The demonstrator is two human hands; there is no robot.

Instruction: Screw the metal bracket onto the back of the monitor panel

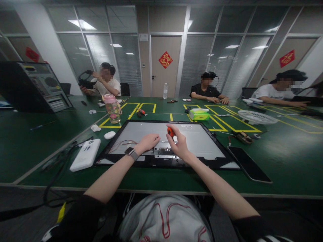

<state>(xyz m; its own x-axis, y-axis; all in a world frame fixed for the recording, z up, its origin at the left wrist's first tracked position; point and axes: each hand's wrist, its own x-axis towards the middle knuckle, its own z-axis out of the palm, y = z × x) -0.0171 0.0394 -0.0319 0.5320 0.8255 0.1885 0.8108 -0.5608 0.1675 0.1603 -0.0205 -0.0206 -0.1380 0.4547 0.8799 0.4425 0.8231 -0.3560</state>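
Observation:
A flat monitor panel (pixel 202 141) lies face down on the green table (pixel 37 141), its silver back showing inside a black frame. My right hand (pixel 178 143) is closed round a screwdriver with an orange-and-black handle (pixel 171 131), held upright over the small metal board at the panel's near middle. My left hand (pixel 148 141), a watch on its wrist, rests on the panel just left of that board, fingers curled and pressed down; I cannot see anything in them. Thin wires (pixel 121 144) run across the panel's left part.
A white power bank (pixel 85 154) and black cables lie left of the panel, a dark phone (pixel 248 164) to its right. Further back stand a pink-lidded bottle (pixel 112 108), a green tissue box (pixel 199 115) and a white fan (pixel 256 117). Three people sit along the far side. An open computer case (pixel 37 87) stands far left.

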